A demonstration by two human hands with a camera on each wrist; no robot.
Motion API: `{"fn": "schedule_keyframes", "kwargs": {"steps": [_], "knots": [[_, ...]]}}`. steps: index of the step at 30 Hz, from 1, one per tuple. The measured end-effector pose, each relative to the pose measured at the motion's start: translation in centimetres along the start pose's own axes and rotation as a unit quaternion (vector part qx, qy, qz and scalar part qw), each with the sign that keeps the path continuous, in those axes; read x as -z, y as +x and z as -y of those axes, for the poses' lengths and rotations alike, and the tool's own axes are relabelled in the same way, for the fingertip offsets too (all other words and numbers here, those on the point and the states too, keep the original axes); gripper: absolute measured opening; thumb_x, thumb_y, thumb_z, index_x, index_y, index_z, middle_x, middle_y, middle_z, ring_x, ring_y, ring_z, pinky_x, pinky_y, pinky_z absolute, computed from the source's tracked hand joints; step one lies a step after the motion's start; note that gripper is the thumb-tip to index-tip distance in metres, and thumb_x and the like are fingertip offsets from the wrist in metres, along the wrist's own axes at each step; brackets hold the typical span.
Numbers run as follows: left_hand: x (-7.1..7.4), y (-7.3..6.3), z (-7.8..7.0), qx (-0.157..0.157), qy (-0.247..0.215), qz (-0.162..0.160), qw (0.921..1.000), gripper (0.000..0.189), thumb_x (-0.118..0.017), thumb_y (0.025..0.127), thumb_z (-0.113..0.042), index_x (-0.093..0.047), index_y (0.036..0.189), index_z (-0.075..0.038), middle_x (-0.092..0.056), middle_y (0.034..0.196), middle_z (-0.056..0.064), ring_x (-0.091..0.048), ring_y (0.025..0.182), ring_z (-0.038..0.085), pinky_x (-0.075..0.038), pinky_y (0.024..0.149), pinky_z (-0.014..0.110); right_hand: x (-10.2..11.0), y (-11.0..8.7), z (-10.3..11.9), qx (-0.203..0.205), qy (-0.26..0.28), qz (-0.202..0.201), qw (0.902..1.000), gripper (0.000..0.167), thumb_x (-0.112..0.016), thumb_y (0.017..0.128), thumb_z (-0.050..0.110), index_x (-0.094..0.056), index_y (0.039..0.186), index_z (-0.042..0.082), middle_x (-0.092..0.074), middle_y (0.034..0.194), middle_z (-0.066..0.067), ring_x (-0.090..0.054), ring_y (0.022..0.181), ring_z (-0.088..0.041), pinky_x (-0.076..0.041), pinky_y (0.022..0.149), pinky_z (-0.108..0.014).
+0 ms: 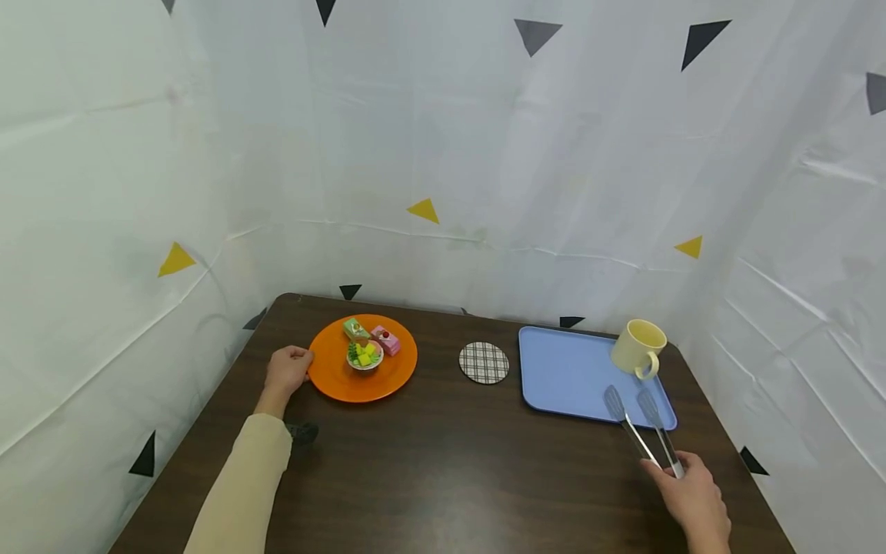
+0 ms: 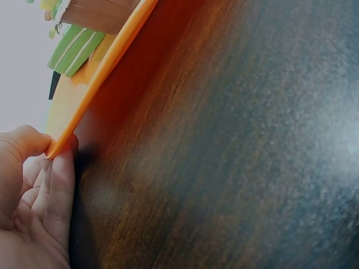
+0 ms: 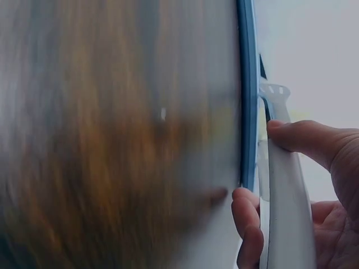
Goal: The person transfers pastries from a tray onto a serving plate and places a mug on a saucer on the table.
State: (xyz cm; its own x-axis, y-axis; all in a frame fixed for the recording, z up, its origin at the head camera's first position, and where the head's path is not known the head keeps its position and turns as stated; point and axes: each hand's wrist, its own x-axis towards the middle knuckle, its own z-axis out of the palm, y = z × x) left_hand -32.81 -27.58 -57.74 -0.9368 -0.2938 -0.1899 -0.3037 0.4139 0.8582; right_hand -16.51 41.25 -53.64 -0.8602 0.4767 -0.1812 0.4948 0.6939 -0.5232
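Note:
At the left of the table, my left hand (image 1: pixel 286 371) pinches the rim of an orange plate (image 1: pixel 332 377). The left wrist view shows the thumb above the rim and fingers beneath it. On the plate sit a green toy cake slice (image 1: pixel 356 329), a pink cake slice (image 1: pixel 385 340) and a small cup of yellow and green pieces (image 1: pixel 364 355). My right hand (image 1: pixel 695 496) grips a pair of tongs (image 1: pixel 640 441) by the handles, near the table's right side. The tongs' two heads are apart, over the blue tray's near edge, with nothing between them.
The blue tray (image 1: pixel 564 377) lies at the right rear of the dark brown table (image 1: pixel 443 469). A pale yellow mug (image 1: pixel 633 350) stands on its far right corner. Between plate and tray lies a round plaid coaster (image 1: pixel 484 363). White curtains (image 1: pixel 443 138) surround the table's back and sides.

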Motion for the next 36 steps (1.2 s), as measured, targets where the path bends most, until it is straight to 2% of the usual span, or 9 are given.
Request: {"fn": "schedule_keyframes", "kwargs": {"steps": [9, 18, 22, 26, 30, 36], "knots": [[0.0, -0.2, -0.2, 0.001, 0.004, -0.001, 1.0, 0.045, -0.054, 0.112, -0.031, -0.063, 0.136, 0.006, -0.068, 0.125, 0.022, -0.066, 0.082, 0.012, -0.057, 0.071, 0.021, 1.0, 1.0, -1.1, -0.008, -0.032, 0.019, 0.9993, 0.099, -0.069, 0.094, 0.068, -0.041, 0.147, -0.011, -0.059, 0.13, -0.04, -0.06, 0.112, -0.059, -0.052, 0.08, -0.068], [0.0, -0.2, -0.2, -0.006, -0.01, -0.004, 0.9999, 0.044, -0.055, 0.112, -0.03, -0.064, 0.136, 0.005, -0.071, 0.122, 0.021, -0.067, 0.081, 0.013, -0.058, 0.072, 0.022, 0.8, 1.1, -0.8, -0.02, -0.059, 0.018, 0.9979, 0.101, -0.075, 0.089, 0.068, -0.048, 0.138, -0.016, -0.063, 0.117, -0.038, -0.065, 0.096, -0.051, -0.056, 0.071, -0.06], [-0.1, -0.2, -0.2, -0.002, -0.008, -0.004, 1.0, 0.044, -0.055, 0.112, -0.03, -0.064, 0.136, 0.005, -0.071, 0.122, 0.021, -0.067, 0.081, 0.013, -0.058, 0.072, 0.022, 0.7, 1.1, -0.6, -0.024, -0.069, 0.016, 0.9972, 0.099, -0.076, 0.088, 0.066, -0.049, 0.136, -0.017, -0.064, 0.117, -0.038, -0.066, 0.098, -0.051, -0.054, 0.078, -0.063], [-0.2, -0.2, -0.3, -0.007, -0.003, 0.0, 1.0, 0.044, -0.055, 0.111, -0.03, -0.063, 0.135, 0.006, -0.07, 0.123, 0.022, -0.066, 0.08, 0.012, -0.058, 0.07, 0.021, 0.7, 1.2, -0.6, -0.026, -0.078, 0.014, 0.9965, 0.097, -0.077, 0.089, 0.064, -0.049, 0.137, -0.015, -0.064, 0.121, -0.039, -0.065, 0.105, -0.056, -0.047, 0.088, -0.07], [0.0, -0.4, -0.2, -0.013, 0.007, 0.003, 0.9999, 0.044, -0.055, 0.111, -0.03, -0.063, 0.134, 0.006, -0.069, 0.124, 0.024, -0.066, 0.079, 0.012, -0.057, 0.069, 0.02, 0.4, 1.4, -0.7, -0.013, -0.079, 0.01, 0.9967, 0.094, -0.077, 0.089, 0.062, -0.048, 0.136, -0.014, -0.062, 0.123, -0.04, -0.063, 0.11, -0.06, -0.044, 0.09, -0.075], [0.3, -0.3, 0.1, -0.014, 0.009, 0.004, 0.9998, 0.045, -0.055, 0.111, -0.031, -0.063, 0.134, 0.006, -0.071, 0.12, 0.022, -0.066, 0.079, 0.012, -0.057, 0.07, 0.021, 0.4, 1.2, -0.2, -0.005, -0.076, 0.008, 0.997, 0.09, -0.078, 0.089, 0.058, -0.049, 0.133, -0.014, -0.062, 0.121, -0.04, -0.062, 0.11, -0.061, -0.043, 0.092, -0.079]]}}
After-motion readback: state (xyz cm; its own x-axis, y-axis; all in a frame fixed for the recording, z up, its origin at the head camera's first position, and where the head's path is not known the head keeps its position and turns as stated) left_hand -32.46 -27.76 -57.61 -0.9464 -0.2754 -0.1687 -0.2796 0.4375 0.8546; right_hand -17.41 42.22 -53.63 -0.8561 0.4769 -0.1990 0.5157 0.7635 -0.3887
